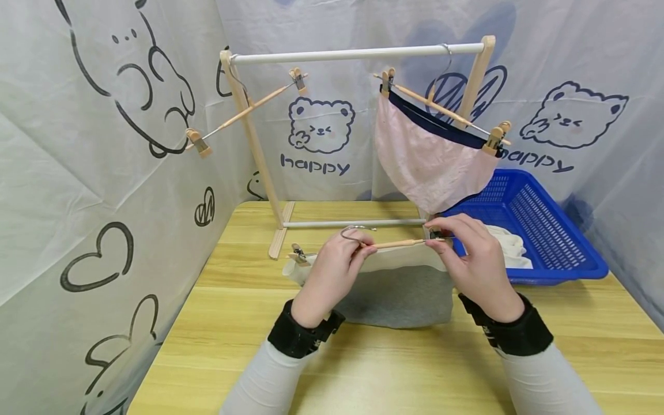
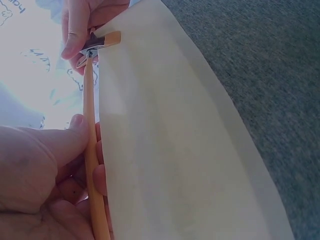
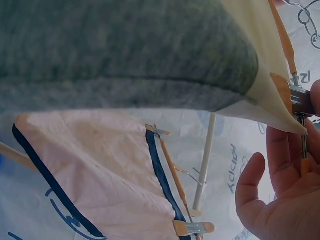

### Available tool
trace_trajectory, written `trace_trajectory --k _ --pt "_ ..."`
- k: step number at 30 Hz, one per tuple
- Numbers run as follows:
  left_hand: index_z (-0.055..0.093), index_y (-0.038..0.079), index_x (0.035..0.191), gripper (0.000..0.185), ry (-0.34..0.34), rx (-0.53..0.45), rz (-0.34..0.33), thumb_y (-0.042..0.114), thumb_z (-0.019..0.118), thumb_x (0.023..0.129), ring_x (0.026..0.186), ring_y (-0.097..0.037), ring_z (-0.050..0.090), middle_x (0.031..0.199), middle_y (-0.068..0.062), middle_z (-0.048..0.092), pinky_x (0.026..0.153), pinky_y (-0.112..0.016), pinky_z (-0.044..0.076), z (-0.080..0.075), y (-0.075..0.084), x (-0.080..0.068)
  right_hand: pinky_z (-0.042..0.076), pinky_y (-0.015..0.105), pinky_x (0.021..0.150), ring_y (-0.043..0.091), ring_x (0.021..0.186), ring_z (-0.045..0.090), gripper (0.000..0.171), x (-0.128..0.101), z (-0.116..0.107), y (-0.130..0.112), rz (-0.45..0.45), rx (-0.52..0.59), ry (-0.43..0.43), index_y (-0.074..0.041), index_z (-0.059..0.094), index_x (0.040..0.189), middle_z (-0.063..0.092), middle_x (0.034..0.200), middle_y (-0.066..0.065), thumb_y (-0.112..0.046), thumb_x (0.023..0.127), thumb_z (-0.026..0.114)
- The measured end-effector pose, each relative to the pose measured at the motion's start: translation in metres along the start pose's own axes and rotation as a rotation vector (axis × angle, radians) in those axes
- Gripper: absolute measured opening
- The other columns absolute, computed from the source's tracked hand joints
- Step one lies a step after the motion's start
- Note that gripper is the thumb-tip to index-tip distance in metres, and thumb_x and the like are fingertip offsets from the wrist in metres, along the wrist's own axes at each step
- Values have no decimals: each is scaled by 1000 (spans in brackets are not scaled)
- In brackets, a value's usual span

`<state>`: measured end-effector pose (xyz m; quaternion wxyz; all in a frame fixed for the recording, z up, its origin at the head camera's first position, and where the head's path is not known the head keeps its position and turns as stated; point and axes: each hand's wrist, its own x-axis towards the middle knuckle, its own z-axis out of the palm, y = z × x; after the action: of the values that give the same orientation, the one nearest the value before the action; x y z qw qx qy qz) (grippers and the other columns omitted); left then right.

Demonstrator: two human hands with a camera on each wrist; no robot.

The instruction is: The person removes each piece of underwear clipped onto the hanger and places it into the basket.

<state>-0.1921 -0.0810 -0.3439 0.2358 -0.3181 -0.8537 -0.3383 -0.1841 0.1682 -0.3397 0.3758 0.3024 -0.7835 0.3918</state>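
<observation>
My left hand (image 1: 331,275) grips the wooden bar of a clip hanger (image 1: 399,244) near its middle, just below the metal hook (image 1: 358,228). At the bar's right end my right hand (image 1: 479,262) pinches a hanger clip (image 3: 301,101) between thumb and fingers. From the hanger hangs a grey garment (image 1: 402,297) with a wide cream waistband (image 2: 145,130). In the left wrist view the right clip's wooden jaw lies over the waistband's edge. The other clip (image 1: 299,255) sits at the waistband's left end.
Behind my hands stands a rack (image 1: 358,55) with a white rail. An unloaded clip hanger (image 1: 244,113) hangs at its left, and pink shorts (image 1: 430,155) with navy trim hang at its right. A blue basket (image 1: 560,230) holding white cloth (image 1: 508,248) stands right on the wooden table (image 1: 384,374).
</observation>
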Motion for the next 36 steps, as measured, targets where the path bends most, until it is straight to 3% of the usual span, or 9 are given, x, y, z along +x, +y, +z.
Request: trace_trajectory --k 16,36 --pt "72 7 102 11 -3 1 21 16 68 99 82 -15 58 95 -3 70 78 -32 49 1 -2 0 31 24 88 11 83 51 41 1 -4 -3 13 -3 -15 -3 75 107 65 86 7 -41 97 63" --pt "72 6 102 12 0 11 30 17 68 99 85 -16 61 95 -3 70 79 -33 51 2 -1 0 31 23 91 14 78 52 44 0 0 -1 -15 11 58 -4 76 98 65 79 6 -46 98 61"
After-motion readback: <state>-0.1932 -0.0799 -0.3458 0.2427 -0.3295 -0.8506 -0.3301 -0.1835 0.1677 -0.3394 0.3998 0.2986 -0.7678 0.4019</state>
